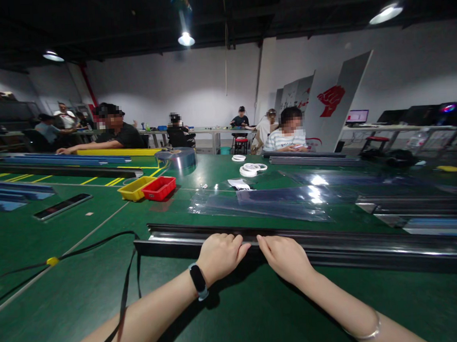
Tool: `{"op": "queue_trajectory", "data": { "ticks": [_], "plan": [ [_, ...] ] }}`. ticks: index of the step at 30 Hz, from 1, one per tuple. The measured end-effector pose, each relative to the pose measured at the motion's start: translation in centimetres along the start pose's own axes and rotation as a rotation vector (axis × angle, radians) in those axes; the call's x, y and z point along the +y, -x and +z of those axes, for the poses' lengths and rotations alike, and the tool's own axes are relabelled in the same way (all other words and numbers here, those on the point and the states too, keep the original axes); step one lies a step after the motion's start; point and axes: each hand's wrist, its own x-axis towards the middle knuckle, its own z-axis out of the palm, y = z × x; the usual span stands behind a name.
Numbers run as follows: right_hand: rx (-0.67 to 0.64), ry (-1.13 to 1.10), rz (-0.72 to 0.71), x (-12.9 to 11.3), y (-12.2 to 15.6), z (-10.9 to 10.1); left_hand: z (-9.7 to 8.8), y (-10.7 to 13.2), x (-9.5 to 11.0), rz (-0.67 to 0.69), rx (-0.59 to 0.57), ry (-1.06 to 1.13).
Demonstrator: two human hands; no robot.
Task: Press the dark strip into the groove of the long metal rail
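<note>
Running crosswise, the black channel (349, 251) lies under both hands (220, 256) (287, 258).

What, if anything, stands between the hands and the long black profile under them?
Nothing visible: the left hand and right hand are on the black profile. The black strap shows left of both hands.
</note>
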Motion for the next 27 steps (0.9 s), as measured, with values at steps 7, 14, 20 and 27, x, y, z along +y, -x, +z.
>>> {"op": "queue_trajectory", "data": {
  "ticks": [7,14,20,27],
  "plan": [
    [0.029,0.054,-0.040,0.1,0.0,0.3,0.1,-0.1,0.0,0.001,0.000,0.002],
    [0.050,0.102,-0.088,0.2,0.0,0.6,0.4,0.0,-0.1,0.004,-0.015,-0.009],
    [0.064,0.111,-0.083,0.2,-0.1,0.9,0.8,0.0,-0.2,-0.001,0.015,-0.016],
    [0.054,0.100,-0.119,0.2,0.0,0.6,1.1,-0.1,-0.5,0.046,0.044,-0.030]
  ]
}}
